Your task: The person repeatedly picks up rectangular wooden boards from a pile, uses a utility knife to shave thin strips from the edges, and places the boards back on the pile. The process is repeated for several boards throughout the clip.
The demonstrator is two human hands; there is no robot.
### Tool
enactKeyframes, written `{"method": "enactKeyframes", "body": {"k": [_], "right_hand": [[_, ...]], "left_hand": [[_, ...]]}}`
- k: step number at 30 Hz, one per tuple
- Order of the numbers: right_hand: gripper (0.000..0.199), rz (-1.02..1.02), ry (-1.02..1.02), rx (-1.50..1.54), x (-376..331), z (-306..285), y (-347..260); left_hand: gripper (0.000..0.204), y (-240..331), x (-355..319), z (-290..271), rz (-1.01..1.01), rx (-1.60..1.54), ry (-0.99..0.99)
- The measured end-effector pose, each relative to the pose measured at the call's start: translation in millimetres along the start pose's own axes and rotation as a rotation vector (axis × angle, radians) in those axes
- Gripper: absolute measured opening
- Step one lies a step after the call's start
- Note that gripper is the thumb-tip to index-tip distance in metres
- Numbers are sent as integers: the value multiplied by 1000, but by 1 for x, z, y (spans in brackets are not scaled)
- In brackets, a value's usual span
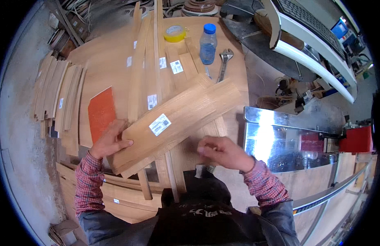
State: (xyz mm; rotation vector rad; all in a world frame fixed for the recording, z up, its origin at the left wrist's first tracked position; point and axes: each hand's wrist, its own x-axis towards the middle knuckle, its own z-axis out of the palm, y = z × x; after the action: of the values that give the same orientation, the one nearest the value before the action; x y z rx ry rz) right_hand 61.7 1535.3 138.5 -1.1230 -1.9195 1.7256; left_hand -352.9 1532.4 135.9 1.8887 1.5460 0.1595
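Though apart, left hand [109, 142] on board [181, 111], right hand [226, 152] half-curled.

Red-and-blue checked sleeves [89, 186] bunched and creased, dark grey fabric [101, 224] behind them, and there's pale lettering [217, 213] across that black garment [190, 230]
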Motion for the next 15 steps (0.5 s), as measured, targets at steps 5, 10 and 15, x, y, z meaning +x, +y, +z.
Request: {"method": "enactKeyframes", "body": {"k": [5,10,15], "right_hand": [[27,-135,453,-374,43,-54,-46],[28,-142,461,-871,112,-106,15],[24,239,70,-430,173,-178,70]], "left_hand": [[84,37,-34,17,197,301,407],[93,31,-59,87,450,103,765],[95,27,-91,102,214,284,756]]}}
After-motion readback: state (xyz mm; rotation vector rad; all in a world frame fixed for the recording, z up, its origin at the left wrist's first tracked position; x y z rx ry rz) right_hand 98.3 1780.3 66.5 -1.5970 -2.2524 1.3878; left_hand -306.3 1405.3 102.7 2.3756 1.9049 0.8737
